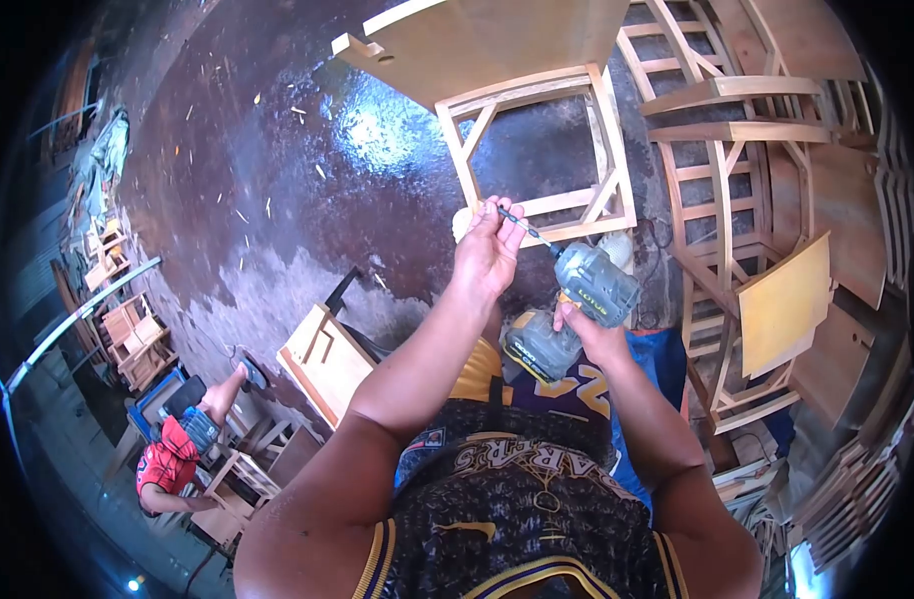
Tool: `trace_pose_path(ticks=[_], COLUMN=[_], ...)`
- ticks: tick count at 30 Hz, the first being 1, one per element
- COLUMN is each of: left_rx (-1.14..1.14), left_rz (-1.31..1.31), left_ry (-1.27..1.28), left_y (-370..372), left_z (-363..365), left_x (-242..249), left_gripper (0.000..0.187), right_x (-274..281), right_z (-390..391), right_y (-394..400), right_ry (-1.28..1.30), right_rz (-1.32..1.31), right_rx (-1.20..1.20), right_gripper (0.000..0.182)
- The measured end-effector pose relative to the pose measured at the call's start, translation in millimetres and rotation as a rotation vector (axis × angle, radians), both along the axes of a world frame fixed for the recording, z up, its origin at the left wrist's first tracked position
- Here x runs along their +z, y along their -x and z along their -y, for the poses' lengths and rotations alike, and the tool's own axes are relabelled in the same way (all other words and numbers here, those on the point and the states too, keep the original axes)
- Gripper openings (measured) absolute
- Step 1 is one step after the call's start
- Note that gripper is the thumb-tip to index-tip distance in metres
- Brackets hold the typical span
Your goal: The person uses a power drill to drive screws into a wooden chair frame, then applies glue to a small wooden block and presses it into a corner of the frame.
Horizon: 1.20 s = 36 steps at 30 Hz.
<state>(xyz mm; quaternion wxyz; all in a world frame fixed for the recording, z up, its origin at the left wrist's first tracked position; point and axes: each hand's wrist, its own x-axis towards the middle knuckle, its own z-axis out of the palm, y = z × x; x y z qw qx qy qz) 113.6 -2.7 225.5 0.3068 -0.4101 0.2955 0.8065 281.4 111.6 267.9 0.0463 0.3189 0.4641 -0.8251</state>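
Note:
My right hand [597, 335] is wrapped round the handle of a cordless drill [595, 283], grey-green with a battery pack [540, 346] at its base. From its chuck a long thin bit points up and left toward my left hand [489, 252]. The fingers of that hand are pinched on a small dark screw [507, 213] at the bit's tip. Just beyond both hands is a pale wooden chair frame [618, 150] with corner braces, tipped over, its broad panel [497, 45] at the far side. Part of the near rail is hidden behind my hands and the drill.
Several wooden chairs [721, 190] are stacked to the right, with a yellow panel [784, 304] among them. A wooden piece [327, 364] lies left of my arm. Farther left a person in a red shirt [167, 457] sits among furniture parts. Wood scraps dot the wet-looking floor [277, 190].

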Motion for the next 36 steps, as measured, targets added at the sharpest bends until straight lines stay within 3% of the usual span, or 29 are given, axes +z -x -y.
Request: trace_pose_path(ticks=[11,14,17,25,31,36], left_rx=[0.02,-0.045,-0.291,-0.512,-0.596,-0.595], left_rz=[-0.002,-0.075,-0.119,-0.052,-0.169,-0.257], left_ry=[0.068,0.091,0.239,0.369,0.521,0.699], left_y=[6,10,19,48,80,78], left_z=[2,3,2,-2,-16,-17], left_x=[-27,-33,-44,-140,-196,-210], left_gripper=[0.016,0.014,0.012,0.017,0.022,0.024], right_x=[-25,-35,-48,-135,-210,-232], right_z=[-6,-12,-18,-26,-33,-29], right_y=[13,15,23,60,94,99], right_ry=[0.129,0.158,0.195,0.638,0.783,0.8], right_rz=[0.09,0.084,0.096,0.318,0.285,0.262], right_rx=[-0.004,-0.026,-0.009,-0.075,-0.128,-0.084], right_gripper=[0.015,0.019,0.026,0.022,0.022,0.025])
